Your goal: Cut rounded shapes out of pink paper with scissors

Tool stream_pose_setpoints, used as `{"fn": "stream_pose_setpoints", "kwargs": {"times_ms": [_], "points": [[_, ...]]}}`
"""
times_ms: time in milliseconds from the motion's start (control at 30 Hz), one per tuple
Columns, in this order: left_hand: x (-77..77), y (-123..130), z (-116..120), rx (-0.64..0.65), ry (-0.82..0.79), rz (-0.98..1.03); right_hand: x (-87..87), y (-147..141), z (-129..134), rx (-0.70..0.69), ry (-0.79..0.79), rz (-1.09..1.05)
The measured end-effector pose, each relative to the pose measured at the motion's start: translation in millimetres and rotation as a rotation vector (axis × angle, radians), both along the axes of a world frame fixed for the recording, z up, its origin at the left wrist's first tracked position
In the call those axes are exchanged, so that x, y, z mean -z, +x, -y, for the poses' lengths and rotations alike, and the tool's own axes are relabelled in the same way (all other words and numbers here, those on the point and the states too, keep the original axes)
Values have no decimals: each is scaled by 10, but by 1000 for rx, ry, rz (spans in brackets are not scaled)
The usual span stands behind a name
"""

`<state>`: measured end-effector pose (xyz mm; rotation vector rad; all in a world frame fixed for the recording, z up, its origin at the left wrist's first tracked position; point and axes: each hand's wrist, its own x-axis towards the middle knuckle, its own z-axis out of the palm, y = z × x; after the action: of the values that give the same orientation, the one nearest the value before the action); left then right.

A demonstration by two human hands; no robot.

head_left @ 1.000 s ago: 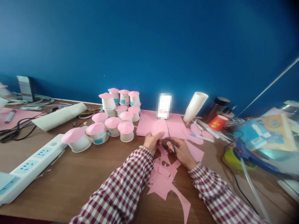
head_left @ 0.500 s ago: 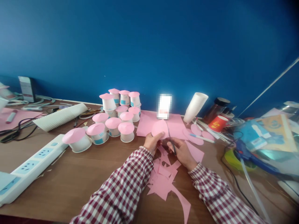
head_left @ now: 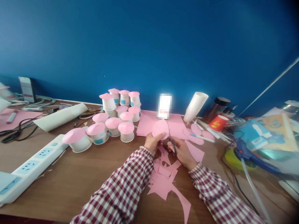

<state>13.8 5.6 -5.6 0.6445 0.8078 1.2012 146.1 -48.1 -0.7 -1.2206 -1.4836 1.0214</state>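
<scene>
Between thumb and fingers, my left hand grips a round pink paper disc by its lower edge. My right hand is closed round the handles of a pair of scissors, whose blades point away from me along the disc's right edge. Under both hands lie jagged pink paper scraps on the brown table. Behind the disc is a large pink sheet, and to its right are several cut pink discs. A pen rests across them.
Left of the hands stand several paper cups with pink paper tops. A power strip and a cup stack lie farther left. Another cup stack, a red cup and a blue glue gun are at right.
The scissors and pink disc have shifted very slightly; both hands stay almost where they were. Nothing else visibly differs.
</scene>
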Motion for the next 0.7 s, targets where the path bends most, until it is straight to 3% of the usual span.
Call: {"fn": "stream_pose_setpoints", "kwargs": {"times_ms": [700], "points": [[-23, -7, 4, -64, -47, 50, 54, 14, -20, -4, -27, -22]]}}
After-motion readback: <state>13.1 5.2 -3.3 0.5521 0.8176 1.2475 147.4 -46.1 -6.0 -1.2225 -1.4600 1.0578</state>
